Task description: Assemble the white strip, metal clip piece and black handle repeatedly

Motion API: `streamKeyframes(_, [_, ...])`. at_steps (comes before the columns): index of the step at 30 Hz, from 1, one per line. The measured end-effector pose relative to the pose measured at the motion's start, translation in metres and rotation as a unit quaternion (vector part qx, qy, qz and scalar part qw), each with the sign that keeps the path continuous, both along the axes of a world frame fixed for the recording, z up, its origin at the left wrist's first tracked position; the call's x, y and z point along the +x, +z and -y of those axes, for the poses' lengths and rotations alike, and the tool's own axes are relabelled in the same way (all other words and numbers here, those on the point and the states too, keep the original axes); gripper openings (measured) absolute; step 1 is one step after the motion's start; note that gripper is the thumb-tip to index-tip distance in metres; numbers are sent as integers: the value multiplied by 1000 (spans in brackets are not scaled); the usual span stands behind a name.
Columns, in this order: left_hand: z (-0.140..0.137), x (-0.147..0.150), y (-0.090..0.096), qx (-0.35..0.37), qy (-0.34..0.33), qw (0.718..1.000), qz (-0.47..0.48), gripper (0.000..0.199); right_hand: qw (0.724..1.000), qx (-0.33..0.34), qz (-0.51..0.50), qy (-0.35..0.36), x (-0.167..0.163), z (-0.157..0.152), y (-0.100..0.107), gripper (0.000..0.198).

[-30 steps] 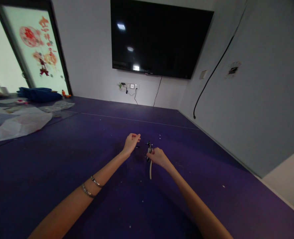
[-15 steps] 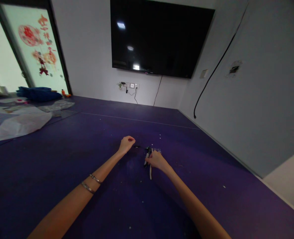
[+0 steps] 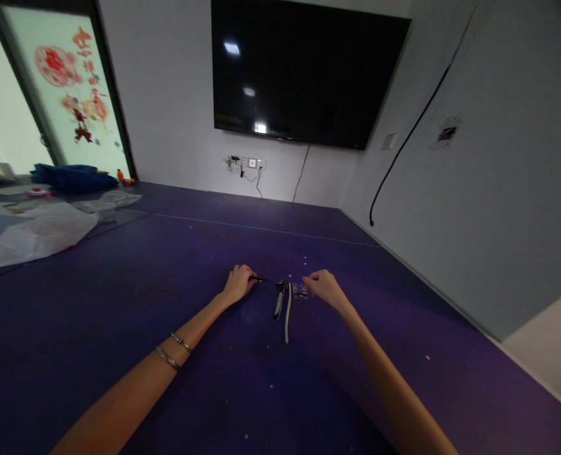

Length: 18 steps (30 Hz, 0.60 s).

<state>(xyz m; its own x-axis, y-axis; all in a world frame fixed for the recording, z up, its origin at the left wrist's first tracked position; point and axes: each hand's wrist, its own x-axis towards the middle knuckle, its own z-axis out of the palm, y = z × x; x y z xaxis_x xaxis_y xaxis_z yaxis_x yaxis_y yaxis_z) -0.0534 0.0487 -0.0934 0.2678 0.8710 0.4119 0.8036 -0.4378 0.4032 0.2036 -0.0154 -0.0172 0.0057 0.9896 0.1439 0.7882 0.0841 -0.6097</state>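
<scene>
We see a broad purple surface [image 3: 166, 265] filling the lower frame, below pale walls [image 3: 171, 95]. A black screen [image 3: 313, 69] hangs at upper centre; a glass door [image 3: 64, 38] with red decorations stands upper left. At left lie translucent white sheeting [image 3: 47, 234], its contents indistinct, and a dark blue bundle [image 3: 74, 179]. Near centre, our left hand [image 3: 239, 284] pinches a thin dark piece [image 3: 262, 279]. Our right hand [image 3: 326, 289] has its fingertips together beside a small patterned rectangle [image 3: 300, 291]; we cannot tell whether it grips anything. Between our hands, a pale strip [image 3: 288, 316] lies beside a grey-and-black tool [image 3: 279, 304].
</scene>
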Motion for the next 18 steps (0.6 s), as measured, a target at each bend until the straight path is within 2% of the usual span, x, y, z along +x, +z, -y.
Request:
streamKeyframes(6, [5,1,9,-4,0,1000,2,14,1000,11,-20,-16,15,-6,-4,32])
streamKeyframes(11, [5,4,16,10,3,1000,21,15,997,42,-57,16,15,-8,-8,27])
streamKeyframes(15, [13,16,32,74,-47,995,55,15,990,65,-115,57,6,-7,-10,27])
streamKeyframes(18, [27,30,44,110,-124,983,73,14,979,50,-178,85,-1,-6,-9,30])
